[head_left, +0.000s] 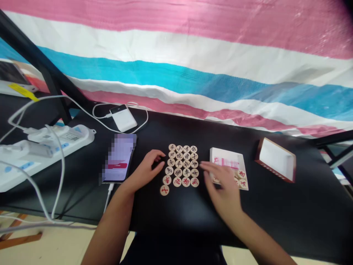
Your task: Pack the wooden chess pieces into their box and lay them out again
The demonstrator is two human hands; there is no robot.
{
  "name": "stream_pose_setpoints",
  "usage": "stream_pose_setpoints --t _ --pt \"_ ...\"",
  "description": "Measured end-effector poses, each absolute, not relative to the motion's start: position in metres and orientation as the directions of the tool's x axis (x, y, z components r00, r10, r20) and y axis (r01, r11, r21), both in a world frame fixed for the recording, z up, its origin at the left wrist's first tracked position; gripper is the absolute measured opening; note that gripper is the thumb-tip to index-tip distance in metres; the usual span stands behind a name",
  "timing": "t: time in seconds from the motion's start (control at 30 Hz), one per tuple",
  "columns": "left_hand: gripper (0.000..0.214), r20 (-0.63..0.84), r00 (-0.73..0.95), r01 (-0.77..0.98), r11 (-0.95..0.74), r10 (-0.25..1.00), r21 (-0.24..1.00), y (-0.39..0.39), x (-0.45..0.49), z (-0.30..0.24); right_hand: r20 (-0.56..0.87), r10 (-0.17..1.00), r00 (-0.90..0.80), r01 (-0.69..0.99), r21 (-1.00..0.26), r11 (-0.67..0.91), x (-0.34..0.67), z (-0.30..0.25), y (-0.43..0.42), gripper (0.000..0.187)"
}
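Observation:
Round wooden Chinese chess pieces [186, 164] lie flat in close rows on the black table [176, 209]. Most bear black characters, while the front row is red. One red-marked piece [164, 190] sits by itself at the front left of the block. My left hand [149, 167] rests just left of the block, thumb and fingers apart, holding nothing visible. Between the block and a white box [239, 158] is my right hand [224, 187], its fingers stretched toward the block's right edge. It covers part of the box, where several red-marked pieces [242, 174] show.
A brown-edged box lid [277, 159] lies at the right, its white inside facing up. To the left are a phone [118, 158] with a cable, a white power bank [124, 118] and a power strip [63, 138] with looping cords. Striped sheeting [176, 77] hangs behind.

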State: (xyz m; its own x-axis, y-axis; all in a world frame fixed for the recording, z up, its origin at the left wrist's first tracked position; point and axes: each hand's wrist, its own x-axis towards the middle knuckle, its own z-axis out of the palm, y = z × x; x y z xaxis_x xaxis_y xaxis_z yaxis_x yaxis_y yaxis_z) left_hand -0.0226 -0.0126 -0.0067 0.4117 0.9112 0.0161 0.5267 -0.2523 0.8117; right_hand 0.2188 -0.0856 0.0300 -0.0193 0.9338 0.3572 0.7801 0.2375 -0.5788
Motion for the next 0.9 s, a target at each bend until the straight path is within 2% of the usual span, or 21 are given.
stream_pose_setpoints --t 0.13,0.2,0.3,0.53,0.73,0.9 --pt "0.055 -0.115 0.555 0.526 -0.240 0.824 0.816 -0.018 -0.035 0.007 0.249 0.948 0.196 0.921 -0.378 -0.091 0.278 0.027 -0.070 0.024" --pt "0.068 -0.161 0.600 0.538 -0.247 0.783 0.806 -0.020 -0.039 0.012 0.186 0.952 0.242 0.934 -0.309 -0.178 0.301 0.019 -0.070 0.028" --pt "0.075 -0.201 0.615 0.560 -0.242 0.763 0.793 -0.022 -0.038 0.014 0.116 0.961 0.252 0.940 -0.267 -0.214 0.319 0.008 -0.076 0.034" --pt "0.070 -0.191 0.584 0.595 -0.256 0.789 0.762 -0.025 -0.032 0.012 0.085 0.969 0.231 0.946 -0.251 -0.204 0.319 0.003 -0.077 0.036" --pt "0.041 -0.110 0.525 0.608 -0.281 0.844 0.743 -0.024 -0.030 0.001 0.101 0.967 0.233 0.948 -0.247 -0.203 0.318 0.001 -0.077 0.038" --pt "0.041 -0.050 0.485 0.619 -0.302 0.873 0.725 -0.025 -0.026 -0.008 0.140 0.965 0.223 0.948 -0.260 -0.182 0.316 -0.002 -0.079 0.036"
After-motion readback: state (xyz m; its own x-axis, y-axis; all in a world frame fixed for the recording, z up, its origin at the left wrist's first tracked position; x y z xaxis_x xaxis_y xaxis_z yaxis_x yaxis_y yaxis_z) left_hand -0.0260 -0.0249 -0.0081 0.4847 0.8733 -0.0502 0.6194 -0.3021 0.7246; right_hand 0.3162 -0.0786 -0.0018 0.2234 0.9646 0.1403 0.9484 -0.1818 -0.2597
